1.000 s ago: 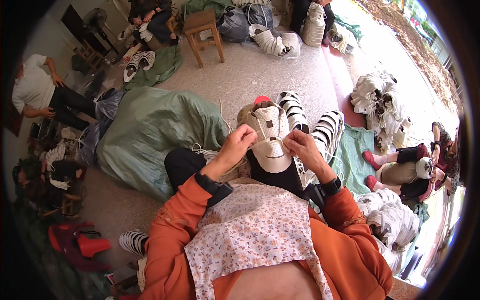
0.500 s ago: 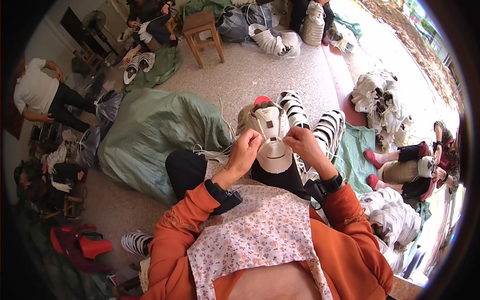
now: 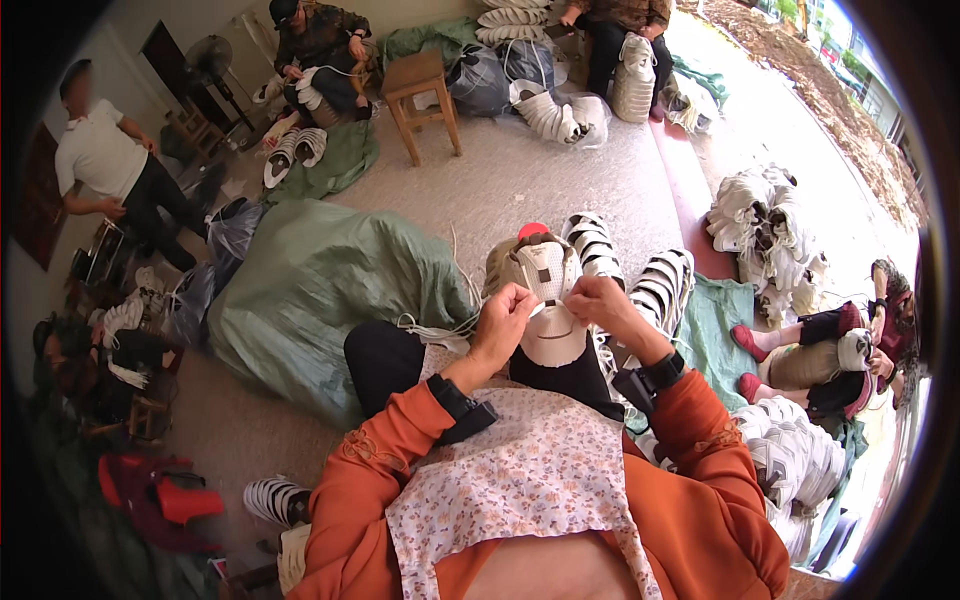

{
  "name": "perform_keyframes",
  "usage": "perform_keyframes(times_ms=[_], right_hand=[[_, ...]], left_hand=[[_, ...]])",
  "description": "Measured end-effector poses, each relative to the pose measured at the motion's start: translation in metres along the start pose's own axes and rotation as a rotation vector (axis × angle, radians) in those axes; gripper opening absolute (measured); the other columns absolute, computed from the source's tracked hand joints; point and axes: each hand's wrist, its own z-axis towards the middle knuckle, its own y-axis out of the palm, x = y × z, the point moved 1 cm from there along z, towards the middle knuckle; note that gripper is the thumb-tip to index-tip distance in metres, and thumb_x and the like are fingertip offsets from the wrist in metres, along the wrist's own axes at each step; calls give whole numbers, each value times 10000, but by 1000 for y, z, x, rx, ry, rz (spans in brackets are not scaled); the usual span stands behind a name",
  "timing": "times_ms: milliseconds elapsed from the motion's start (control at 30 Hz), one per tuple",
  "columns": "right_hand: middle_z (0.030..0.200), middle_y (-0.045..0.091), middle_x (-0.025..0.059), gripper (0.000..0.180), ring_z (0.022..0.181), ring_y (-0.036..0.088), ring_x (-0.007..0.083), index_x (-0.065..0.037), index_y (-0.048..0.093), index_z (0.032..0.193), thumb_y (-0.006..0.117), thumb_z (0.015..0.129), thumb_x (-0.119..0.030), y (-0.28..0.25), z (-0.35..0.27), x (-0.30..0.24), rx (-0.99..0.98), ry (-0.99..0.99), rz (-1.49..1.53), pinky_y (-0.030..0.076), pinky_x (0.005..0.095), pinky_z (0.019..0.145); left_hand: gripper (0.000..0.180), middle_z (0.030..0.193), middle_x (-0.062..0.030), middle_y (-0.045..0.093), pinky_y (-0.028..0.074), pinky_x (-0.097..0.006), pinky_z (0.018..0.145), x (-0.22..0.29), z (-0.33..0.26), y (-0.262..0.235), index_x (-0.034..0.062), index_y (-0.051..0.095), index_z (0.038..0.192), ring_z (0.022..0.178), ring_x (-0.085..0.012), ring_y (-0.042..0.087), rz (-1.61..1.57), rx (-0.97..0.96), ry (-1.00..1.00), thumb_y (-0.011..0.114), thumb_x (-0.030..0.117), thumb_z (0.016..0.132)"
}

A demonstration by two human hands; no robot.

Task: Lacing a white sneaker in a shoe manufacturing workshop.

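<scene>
A beige and white shoe upper (image 3: 553, 346) with mesh and a dark patch rests against my dark-trousered knees, its toe toward me. It tops a pale bundle with a red round piece (image 3: 533, 230) at the far end. My left hand (image 3: 503, 330) is closed in a pinch at the upper's left side, a short white shoelace (image 3: 540, 308) showing at its fingertips. Across from it, my right hand (image 3: 608, 310) pinches at the right side, apparently on the same lace, though its fingertips partly hide it. Loose white laces (image 3: 440, 328) lie left of the bundle.
A large green sack (image 3: 330, 290) lies to my left. Black-and-white rows of shoe uppers (image 3: 662, 290) stand beyond my right hand, near a white pile (image 3: 765, 225). A wooden stool (image 3: 415, 85) stands farther back. Several people sit working; one person stands (image 3: 110, 160) at left.
Both hands stay at the upper and have drawn slightly closer together. The whole view has shifted, so the scene sits lower. The standing person now shows more fully.
</scene>
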Motion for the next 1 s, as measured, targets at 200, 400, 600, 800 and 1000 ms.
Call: perform_keyframes(times_ms=[200,400,600,800,1000], right_hand=[[727,590,-2,168,653,536,81,10,629,868,595,896,-152,-3,-6,-1,-66,36,173,435,232,623],[724,569,-4,154,654,522,87,-3,606,842,609,895,-148,-8,-8,-3,-104,43,172,421,237,630],[734,569,-5,135,657,523,90,4,605,870,594,899,-128,-9,-5,2,-123,42,172,423,240,636],[746,567,-9,143,669,522,90,4,611,884,590,913,-135,-9,-7,7,-120,19,188,426,244,656],[748,567,-10,148,669,521,86,-5,609,886,589,928,-145,-10,-6,10,-136,18,202,425,241,654]], left_hand=[[129,750,37,559,436,-217,618,-10,-16,-12,9,564,871,694,-37,501,40,-131,-91,588,120,933],[110,681,77,475,274,-177,460,-3,-22,-20,52,567,905,554,5,378,-26,-210,-151,586,150,951],[156,687,63,481,255,-179,454,-11,-14,-18,48,580,894,542,11,360,-118,-99,-218,574,189,961],[233,665,-24,521,425,-293,589,-14,-4,-15,-9,556,837,627,-105,476,265,-27,66,554,197,945],[190,668,-93,552,437,-340,585,-7,-2,-12,10,542,811,612,-169,525,353,12,72,572,175,900]])
